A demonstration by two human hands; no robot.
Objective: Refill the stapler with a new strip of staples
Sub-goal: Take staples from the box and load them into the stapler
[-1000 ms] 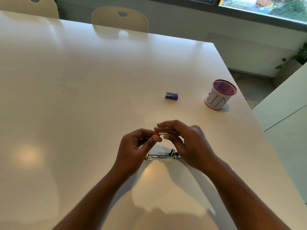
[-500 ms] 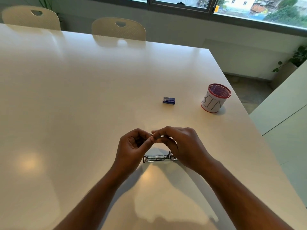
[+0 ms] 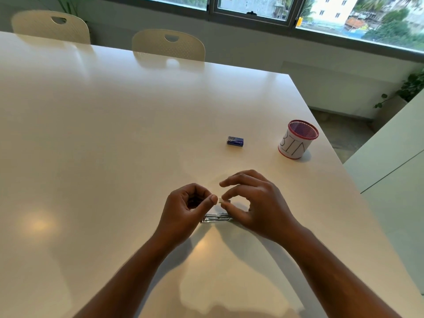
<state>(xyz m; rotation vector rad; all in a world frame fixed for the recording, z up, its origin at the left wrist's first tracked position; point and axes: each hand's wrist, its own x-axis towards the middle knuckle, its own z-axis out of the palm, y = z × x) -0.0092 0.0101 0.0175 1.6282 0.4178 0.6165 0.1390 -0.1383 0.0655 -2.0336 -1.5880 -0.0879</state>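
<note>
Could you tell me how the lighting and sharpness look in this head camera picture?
Head view: daylight from the window glares off the table, with a warm spot at left; the arms cast soft shadows; the far table edge bows from the wide lens; the stapler looks slightly soft.

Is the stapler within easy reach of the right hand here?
Probably yes: the stapler lies on the table just under the right hand, nothing between them, though its fingers pinch a staple strip.

Stapler [image 3: 216, 218]: silver metal, lying flat on white table [image 3: 114, 145], long axis left-right, partly hidden under hands. Staple strip [image 3: 221, 200]: small pale piece, held above stapler. Blue staple box [image 3: 235, 141]: closed, lying farther back on table
</note>
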